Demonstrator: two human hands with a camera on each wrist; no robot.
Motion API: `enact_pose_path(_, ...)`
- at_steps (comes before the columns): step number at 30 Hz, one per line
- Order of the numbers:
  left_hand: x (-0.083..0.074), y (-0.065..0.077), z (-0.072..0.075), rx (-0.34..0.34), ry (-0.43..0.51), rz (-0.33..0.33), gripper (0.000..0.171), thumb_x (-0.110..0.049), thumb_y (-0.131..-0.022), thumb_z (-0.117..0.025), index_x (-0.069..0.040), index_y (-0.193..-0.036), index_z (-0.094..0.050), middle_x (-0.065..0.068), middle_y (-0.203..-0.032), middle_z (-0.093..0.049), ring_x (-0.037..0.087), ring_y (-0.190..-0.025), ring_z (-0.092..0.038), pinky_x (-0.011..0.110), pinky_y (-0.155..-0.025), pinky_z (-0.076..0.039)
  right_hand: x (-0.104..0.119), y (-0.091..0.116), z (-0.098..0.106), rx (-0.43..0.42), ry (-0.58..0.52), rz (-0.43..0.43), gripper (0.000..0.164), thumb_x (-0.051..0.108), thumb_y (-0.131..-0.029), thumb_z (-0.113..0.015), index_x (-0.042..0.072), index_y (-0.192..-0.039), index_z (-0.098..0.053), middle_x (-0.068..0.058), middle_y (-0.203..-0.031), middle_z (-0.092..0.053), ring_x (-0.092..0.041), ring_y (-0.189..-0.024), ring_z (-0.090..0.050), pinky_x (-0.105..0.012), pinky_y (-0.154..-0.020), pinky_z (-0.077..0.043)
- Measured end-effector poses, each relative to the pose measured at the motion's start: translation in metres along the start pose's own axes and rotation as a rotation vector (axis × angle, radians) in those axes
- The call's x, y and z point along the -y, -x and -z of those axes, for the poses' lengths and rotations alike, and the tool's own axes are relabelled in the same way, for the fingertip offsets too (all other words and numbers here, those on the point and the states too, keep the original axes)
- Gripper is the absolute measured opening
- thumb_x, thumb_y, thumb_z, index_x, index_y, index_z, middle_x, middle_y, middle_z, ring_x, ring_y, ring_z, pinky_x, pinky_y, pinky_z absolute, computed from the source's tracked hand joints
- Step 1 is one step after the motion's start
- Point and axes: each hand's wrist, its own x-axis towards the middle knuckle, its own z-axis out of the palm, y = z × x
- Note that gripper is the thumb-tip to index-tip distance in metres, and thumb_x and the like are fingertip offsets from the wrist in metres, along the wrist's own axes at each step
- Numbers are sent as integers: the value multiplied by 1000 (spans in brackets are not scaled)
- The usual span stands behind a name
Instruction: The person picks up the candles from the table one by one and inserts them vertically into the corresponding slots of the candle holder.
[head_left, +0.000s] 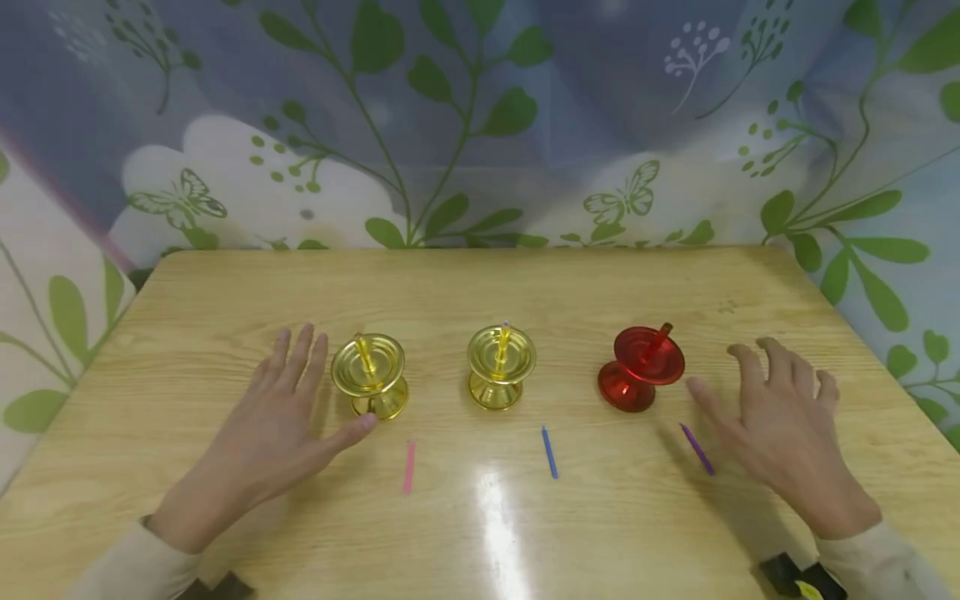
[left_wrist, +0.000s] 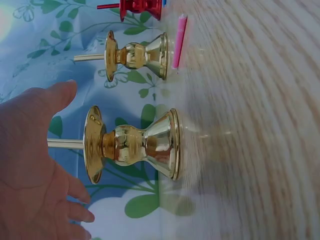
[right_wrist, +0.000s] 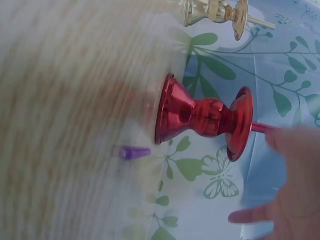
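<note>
Three candle holders with upright centre stems stand in a row. The left gold candle holder [head_left: 369, 367] is beside my left hand [head_left: 277, 425], whose fingers are spread and hold nothing. Another gold candle holder [head_left: 495, 392] stands in the middle. The red candle holder [head_left: 628, 387] is at the right, left of my right hand [head_left: 783, 425], which hovers with loosely bent fingers and holds nothing. In front of the holders lie a pink candle [head_left: 408, 467], a blue candle [head_left: 550, 452] and a purple candle [head_left: 697, 450]. In the right wrist view, the purple candle [right_wrist: 135, 152] lies near the red base.
Everything stands on a light wooden table [head_left: 480, 283] with rounded back corners. A leaf-patterned curtain [head_left: 465, 125] hangs behind the table's back edge and along its sides. Dark bands [head_left: 802, 577] sit at both wrists over pale sleeves.
</note>
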Motion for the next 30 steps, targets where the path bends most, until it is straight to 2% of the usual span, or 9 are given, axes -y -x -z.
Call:
enact_pose_path(3,-2,-1,1,16,17,-8,106,-70,-90,-45,2,-153,1,19,-159,6,35,-146,9,54,-116,-9,3,4,2,-72,-54,1,42,33,-102,-40,-9,-104,-46,-30,-103,-42,-54,-95,-34,-63,-73,-19)
enact_pose_path(6,-4,-3,1,24,29,-15,107,-70,-90,-45,5,-152,1,21,-159,6,35,-146,7,53,-116,-10,8,6,4,-110,-56,25,30,21,-101,-39,-6,-92,-45,-21,-89,-41,-45,-82,-34,-54,-65,-20)
enact_pose_path(16,-5,-8,5,12,45,-49,104,-65,-92,-46,7,-151,-2,24,-158,1,40,-145,-3,59,-111,-20,22,10,-3,-165,-7,104,19,12,-94,-49,-5,-86,-48,-17,-80,-44,-38,-73,-37,-47,-61,-26)
enact_pose_path(20,-5,-10,7,5,39,-64,101,-63,-93,-46,11,-150,-6,29,-156,-3,43,-144,-6,59,-111,-21,25,11,-7,-176,-3,121,17,12,-92,-51,-4,-86,-49,-16,-79,-44,-37,-72,-37,-45,-60,-26)
enact_pose_path(30,-7,-10,9,34,53,-70,97,-59,-96,-45,12,-149,-6,30,-156,-2,43,-144,-4,60,-111,-18,25,19,-10,-169,17,144,17,13,-90,-54,-2,-85,-48,-12,-78,-42,-33,-71,-36,-43,-60,-27)
